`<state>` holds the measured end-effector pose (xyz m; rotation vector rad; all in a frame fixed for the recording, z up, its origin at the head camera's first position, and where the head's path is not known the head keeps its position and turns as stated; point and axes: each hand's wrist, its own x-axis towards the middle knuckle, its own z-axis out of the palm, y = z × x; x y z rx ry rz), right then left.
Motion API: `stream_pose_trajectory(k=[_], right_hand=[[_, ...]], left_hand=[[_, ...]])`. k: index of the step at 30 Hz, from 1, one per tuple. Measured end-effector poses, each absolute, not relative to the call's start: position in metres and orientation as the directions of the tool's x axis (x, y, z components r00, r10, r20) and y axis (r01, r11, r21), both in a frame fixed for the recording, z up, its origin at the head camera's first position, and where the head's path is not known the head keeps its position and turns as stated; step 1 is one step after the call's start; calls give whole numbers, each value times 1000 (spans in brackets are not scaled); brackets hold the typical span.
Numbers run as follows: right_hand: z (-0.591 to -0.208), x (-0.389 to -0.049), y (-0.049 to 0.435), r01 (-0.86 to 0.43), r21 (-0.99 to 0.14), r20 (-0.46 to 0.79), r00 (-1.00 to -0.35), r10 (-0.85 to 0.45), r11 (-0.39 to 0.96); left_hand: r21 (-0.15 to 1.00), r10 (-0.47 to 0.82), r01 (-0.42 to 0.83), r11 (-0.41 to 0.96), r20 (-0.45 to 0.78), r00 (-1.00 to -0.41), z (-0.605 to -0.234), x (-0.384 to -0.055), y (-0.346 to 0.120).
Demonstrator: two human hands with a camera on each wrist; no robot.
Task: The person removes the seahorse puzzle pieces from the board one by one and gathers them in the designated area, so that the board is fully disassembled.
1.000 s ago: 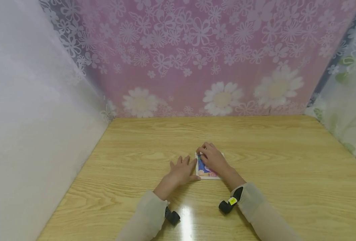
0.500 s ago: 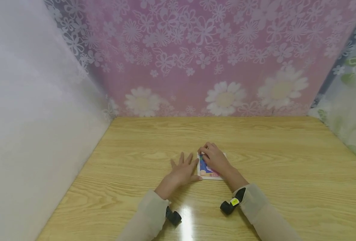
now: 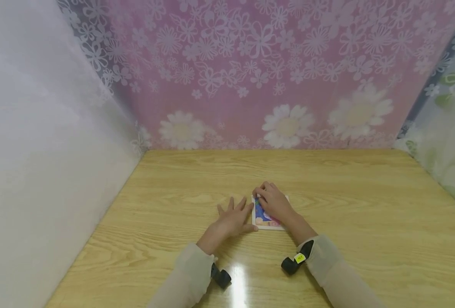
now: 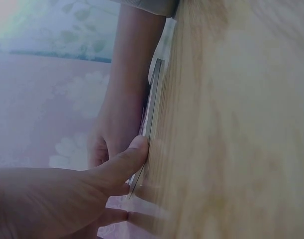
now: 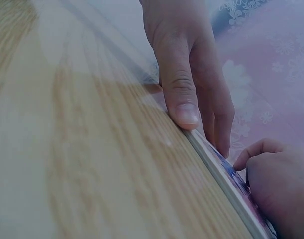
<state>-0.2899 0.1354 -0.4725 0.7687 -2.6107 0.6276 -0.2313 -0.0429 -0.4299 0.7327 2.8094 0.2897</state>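
Observation:
A small flat board (image 3: 264, 218) with a white border and a blue and pink picture lies on the table. My left hand (image 3: 230, 222) is spread at its left side, the thumb at the near corner and the index finger by the left edge. In the left wrist view the left thumb (image 4: 134, 154) meets the board's thin edge (image 4: 154, 99). My right hand (image 3: 276, 204) covers much of the picture, its fingers bent at the far left corner. From the right wrist, a bent finger (image 5: 256, 149) touches the picture; I cannot tell whether it pinches anything.
The wood-grain table (image 3: 166, 239) meets a pink flowered curtain (image 3: 227, 85) at the back. White wall covering (image 3: 50, 171) stands along the left, and a leaf-patterned one (image 3: 447, 162) along the right. Black cameras (image 3: 292, 264) are strapped at both wrists.
The whole head view has shifted slightly. Both hands keep their places at the board, with only tiny movements of the left fingers.

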Motion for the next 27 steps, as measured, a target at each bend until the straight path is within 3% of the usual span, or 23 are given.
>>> stream_pose_trajectory(k=[7,19,27], right_hand=[[-472,-287,136,-575,-349,439,-798,-413,740],[-475,-289,140,-632,-286,530,-730,-431,720],[-476,-291,139,-644,-224,516,-715,-472,732]], left_hand=[[248,503,457,854,-171,-847,-432,-231,-43],[249,499,452,857,-181,-847,-430,-232,-44],[225,485,443,868,-187,-855,-431,-234,-43]])
